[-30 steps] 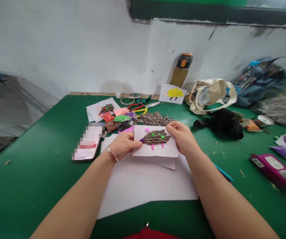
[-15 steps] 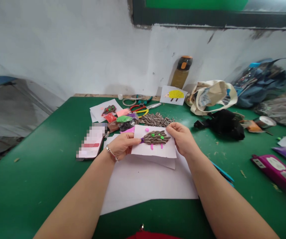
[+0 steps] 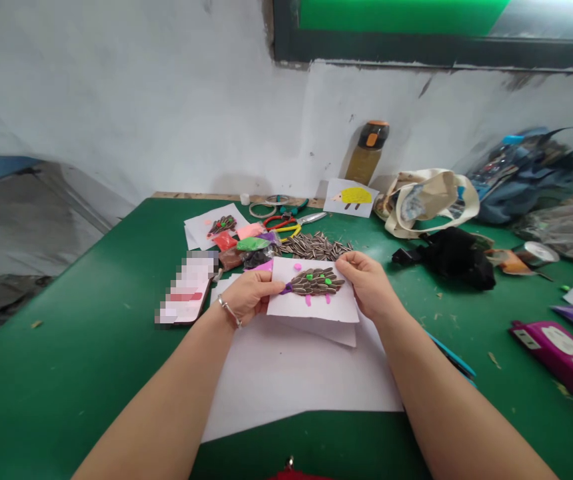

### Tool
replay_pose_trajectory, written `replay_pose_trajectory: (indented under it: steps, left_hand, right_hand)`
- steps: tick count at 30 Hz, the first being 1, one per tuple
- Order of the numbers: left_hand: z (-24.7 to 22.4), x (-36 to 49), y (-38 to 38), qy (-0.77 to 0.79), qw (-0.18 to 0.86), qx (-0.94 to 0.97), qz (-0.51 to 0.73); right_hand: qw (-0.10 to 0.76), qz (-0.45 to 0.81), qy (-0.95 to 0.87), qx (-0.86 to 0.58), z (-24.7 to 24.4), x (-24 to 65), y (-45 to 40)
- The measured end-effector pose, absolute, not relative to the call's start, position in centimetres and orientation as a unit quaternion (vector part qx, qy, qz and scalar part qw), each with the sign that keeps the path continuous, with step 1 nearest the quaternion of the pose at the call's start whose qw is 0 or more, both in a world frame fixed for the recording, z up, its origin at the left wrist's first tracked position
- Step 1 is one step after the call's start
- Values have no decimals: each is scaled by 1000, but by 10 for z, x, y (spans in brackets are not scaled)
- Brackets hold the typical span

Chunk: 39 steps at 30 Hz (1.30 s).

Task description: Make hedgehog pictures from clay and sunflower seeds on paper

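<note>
My left hand (image 3: 254,293) pinches the left edge of a white card (image 3: 286,308), its thumb near a purple clay snout. At the upper right corner of the same card, my right hand (image 3: 366,280) grips it between thumb and fingers. The card bears a hedgehog shape (image 3: 316,281) of striped seeds with green dots, pink clay legs and a pink dot above. It is held tilted over white sheets (image 3: 301,373). Just behind it lies a pile of sunflower seeds (image 3: 316,246).
Clay packets (image 3: 251,245), scissors (image 3: 311,218) and a phone (image 3: 186,290) lie left and behind. A bottle (image 3: 365,153) and yellow hedgehog picture (image 3: 350,198) stand at the wall. Bags (image 3: 426,200) and a magenta case (image 3: 556,350) are right.
The whole view has shifted slightly, so everything sits a little lower and to the right. Both hands keep their hold on the card.
</note>
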State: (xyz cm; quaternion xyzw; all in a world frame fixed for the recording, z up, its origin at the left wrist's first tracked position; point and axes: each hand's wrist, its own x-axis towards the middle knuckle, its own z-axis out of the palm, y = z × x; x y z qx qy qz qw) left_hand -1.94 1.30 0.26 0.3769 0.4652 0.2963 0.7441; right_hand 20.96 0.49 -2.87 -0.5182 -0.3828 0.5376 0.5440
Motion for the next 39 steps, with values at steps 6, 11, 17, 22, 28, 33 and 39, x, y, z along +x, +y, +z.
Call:
replay_pose_trajectory:
  steps: [6, 11, 17, 22, 28, 33, 39]
  left_hand:
    - [-2, -23, 16, 461, 749, 360, 312]
    - [-5, -26, 17, 461, 752, 355, 311]
    - [-3, -24, 16, 441, 757, 377, 300]
    - [-4, -25, 16, 444, 756, 374, 302]
    - [-6, -24, 16, 460, 751, 354, 315]
    - [-7, -23, 17, 450, 746, 364, 329]
    - [-4, -25, 19, 468, 716, 357, 374]
  right_hand:
    - [550, 526, -390, -519, -30, 210, 6]
    - [554, 529, -386, -515, -31, 210, 7]
    - [551, 530, -381, -520, -30, 209, 7]
    - [553, 526, -381, -522, -32, 209, 8]
    - [561, 520, -380, -520, -32, 209, 8]
    - [572, 565, -338, -490, -24, 204, 5]
    - [492, 613, -357, -506, -25, 204, 1]
